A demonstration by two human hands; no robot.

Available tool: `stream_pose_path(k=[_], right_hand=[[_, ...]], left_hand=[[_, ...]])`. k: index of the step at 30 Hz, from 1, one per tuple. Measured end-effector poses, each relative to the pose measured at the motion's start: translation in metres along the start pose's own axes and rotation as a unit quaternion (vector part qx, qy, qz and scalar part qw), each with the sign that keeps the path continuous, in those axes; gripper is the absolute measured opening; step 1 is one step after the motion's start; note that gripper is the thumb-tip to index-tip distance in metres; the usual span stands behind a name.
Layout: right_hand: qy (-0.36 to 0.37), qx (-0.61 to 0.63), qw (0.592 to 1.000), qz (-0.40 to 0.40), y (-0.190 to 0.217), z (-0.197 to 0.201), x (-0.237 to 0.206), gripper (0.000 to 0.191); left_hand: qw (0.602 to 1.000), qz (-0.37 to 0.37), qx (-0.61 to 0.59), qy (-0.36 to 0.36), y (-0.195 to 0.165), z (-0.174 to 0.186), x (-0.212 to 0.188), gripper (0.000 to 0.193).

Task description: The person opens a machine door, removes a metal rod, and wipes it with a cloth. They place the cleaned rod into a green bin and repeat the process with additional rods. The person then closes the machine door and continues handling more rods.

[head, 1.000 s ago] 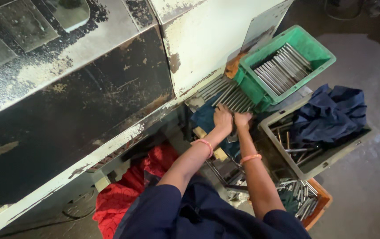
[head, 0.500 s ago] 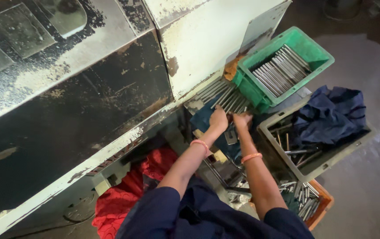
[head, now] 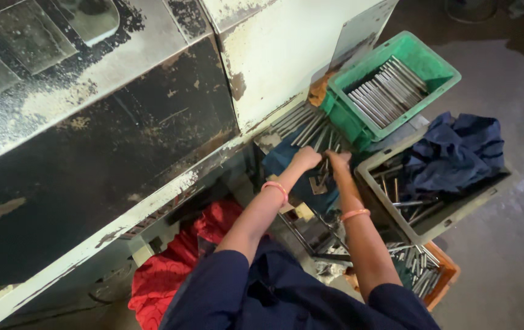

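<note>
**Both hands working at a fan of metal rods beside the machine**

Compared with a second ago, the two hands are sitting a touch further apart and the right one is reaching slightly higher into the pile; the rods themselves are lying much as they did. As a judgement, that small shift suggests the hands are sorting or gathering the rods rather than carrying any away.

The left hand (head: pixel 306 157) is curling over the near ends of the loose metal rods (head: pixel 303 125), its fingers bent down around them, so its grip looks closed on the bundle, though the fingertips are hidden underneath. The right hand (head: pixel 339 160) is pressing just beside it, fingers folded against a few thin rods; how tightly it is pinching them cannot be told from this view.

The rods are lying on a dark blue cloth (head: pixel 280 160) at the foot of the large worn machine body (head: pixel 121 140), just beside the green crate (head: pixel 439 67). Their long axes are running diagonally, near ends by the hands and far ends pointing up and away toward the machine wall, spreading slightly like a fan.

More rods are lying in neat rows inside the green crate, parallel to its long side. A grey bin (head: pixel 439 223) is holding a crumpled blue garment (head: pixel 457 153) and stray rods, an orange tray (head: pixel 442 284) is sitting near the right elbow, and a red cloth (head: pixel 176 269) is bunching below the left arm.
</note>
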State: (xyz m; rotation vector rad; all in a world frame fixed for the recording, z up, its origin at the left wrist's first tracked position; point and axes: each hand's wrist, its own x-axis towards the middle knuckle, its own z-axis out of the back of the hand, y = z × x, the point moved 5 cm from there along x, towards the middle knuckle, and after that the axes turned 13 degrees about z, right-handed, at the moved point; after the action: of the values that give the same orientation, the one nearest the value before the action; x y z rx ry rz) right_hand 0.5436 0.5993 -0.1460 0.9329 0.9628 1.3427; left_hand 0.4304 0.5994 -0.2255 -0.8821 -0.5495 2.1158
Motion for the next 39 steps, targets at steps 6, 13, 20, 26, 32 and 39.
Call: stream_pose_path(k=[6,13,20,26,32,39], right_hand=[[0.157,0.191,0.958,-0.147,-0.01,-0.012,-0.011,0.024],[0.248,0.302,0.9,-0.19,-0.013,-0.023,-0.025,0.014],[0.214,0.314,0.913,-0.151,-0.004,-0.019,-0.03,0.011],[0.214,0.335,0.895,-0.203,0.0,-0.023,-0.036,0.009],[0.051,0.385,0.919,0.07,0.027,-0.011,-0.024,0.03],[0.004,0.18,0.917,0.356,0.036,-0.006,-0.033,0.027]], left_hand=[[0.946,0.149,-0.18,0.227,0.021,-0.013,-0.008,0.04],[0.864,0.093,-0.358,0.341,0.038,-0.011,-0.025,0.026],[0.785,0.044,-0.493,0.373,0.038,-0.006,-0.034,0.024],[0.781,0.095,-0.526,0.322,0.061,0.0,-0.039,0.021],[0.794,0.136,-0.498,0.32,0.067,-0.007,-0.038,0.032],[0.791,0.211,-0.494,0.292,0.077,-0.007,-0.028,0.044]])
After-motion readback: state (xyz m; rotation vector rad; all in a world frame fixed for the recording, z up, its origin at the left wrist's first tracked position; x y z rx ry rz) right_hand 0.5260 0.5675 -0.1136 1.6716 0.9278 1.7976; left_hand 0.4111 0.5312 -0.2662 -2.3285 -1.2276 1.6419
